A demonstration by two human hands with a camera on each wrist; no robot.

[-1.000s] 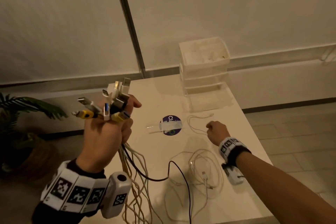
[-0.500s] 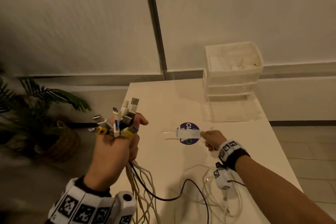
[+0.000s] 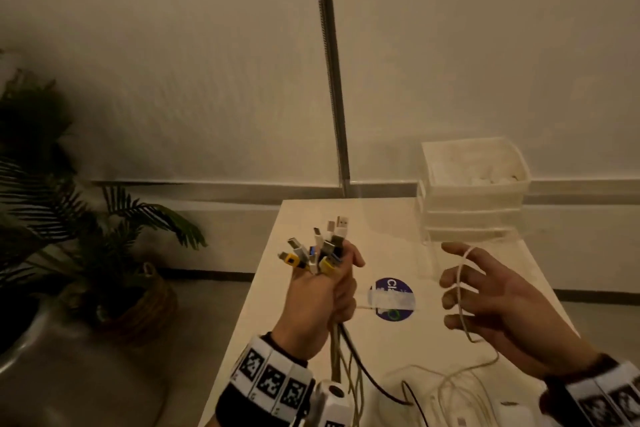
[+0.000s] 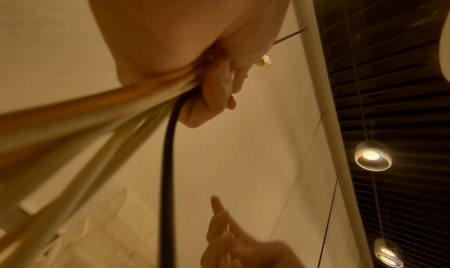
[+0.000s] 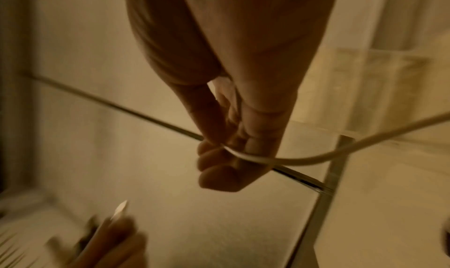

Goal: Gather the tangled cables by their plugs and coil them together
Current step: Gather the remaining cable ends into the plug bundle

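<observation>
My left hand (image 3: 322, 291) is raised over the table's left side and grips a bunch of cable plugs (image 3: 322, 246) that stick up out of the fist. Their cords (image 3: 346, 357), white ones and a black one (image 3: 367, 378), hang below it to the table. From the left wrist the cords (image 4: 121, 114) and the black one (image 4: 168, 156) leave the curled fingers (image 4: 214, 91). My right hand (image 3: 485, 298) is lifted to the right, a thin white cable (image 3: 460, 288) looped over its fingers. In the right wrist view thumb and fingers (image 5: 231, 147) pinch this cable (image 5: 304, 159).
The white table (image 3: 388, 243) bears a round blue sticker (image 3: 393, 298) and loose white cable loops (image 3: 460, 388) at the near edge. A white stacked drawer unit (image 3: 474, 191) stands at the back right. A potted plant (image 3: 104, 236) is on the floor to the left.
My right hand has come up off the table with the thin white cable and turned toward my left hand. My left hand still holds the plugs upright.
</observation>
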